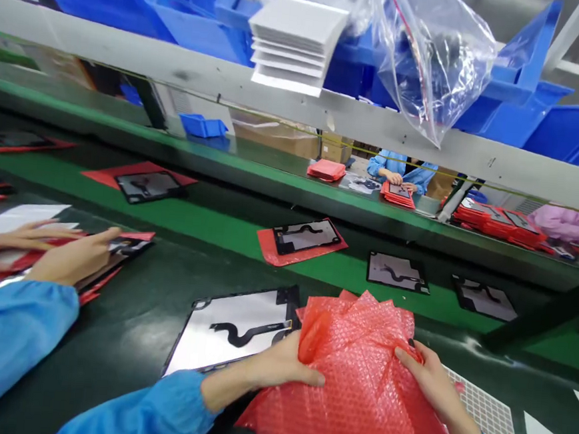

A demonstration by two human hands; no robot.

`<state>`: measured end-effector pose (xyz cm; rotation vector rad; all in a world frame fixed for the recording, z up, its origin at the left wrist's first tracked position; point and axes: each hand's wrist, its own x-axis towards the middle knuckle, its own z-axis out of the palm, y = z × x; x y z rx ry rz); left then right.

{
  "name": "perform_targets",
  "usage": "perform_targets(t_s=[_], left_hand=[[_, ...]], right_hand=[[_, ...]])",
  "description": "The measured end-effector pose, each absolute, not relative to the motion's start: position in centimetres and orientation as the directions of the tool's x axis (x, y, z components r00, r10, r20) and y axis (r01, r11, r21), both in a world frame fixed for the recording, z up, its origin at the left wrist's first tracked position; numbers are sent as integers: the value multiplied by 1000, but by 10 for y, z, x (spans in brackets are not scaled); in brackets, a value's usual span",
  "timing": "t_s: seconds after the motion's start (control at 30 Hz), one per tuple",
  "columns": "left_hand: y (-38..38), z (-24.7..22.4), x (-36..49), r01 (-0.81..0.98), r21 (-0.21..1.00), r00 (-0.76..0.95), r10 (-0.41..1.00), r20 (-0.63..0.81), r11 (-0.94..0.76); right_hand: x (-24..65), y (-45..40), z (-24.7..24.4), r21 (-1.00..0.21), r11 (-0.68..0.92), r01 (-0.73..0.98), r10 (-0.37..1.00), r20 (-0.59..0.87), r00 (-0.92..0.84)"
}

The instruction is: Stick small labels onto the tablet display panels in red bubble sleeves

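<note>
A stack of red bubble-wrap bags point(356, 383) is fanned out in front of me. My left hand point(290, 364) grips its left side, thumb on top and fingers hidden behind or inside the bags. At the right edge my right hand point(429, 382) holds the stack, thumb on top, with a blue band at the wrist. A flat screen panel point(230, 329) with a black ribbon cable lies on the dark green table, beyond and left of my left forearm.
Another person's hands point(73, 257) handle wrapped panels at the left. More panels point(398, 272) lie on the green strip ahead. White gridded sheets point(488, 406) sit at the right. Overhead, a shelf point(181, 68) carries blue bins, white cards point(296, 40) and plastic bags.
</note>
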<state>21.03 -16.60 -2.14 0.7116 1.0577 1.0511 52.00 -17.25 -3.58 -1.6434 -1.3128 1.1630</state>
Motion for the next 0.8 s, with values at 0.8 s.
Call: perform_targets(t_s=[0.8], left_hand=[[-201, -22, 169, -503, 701, -80, 780, -620, 506]], right_hand=[[616, -288, -37, -629, -140, 765, 990, -117, 84]])
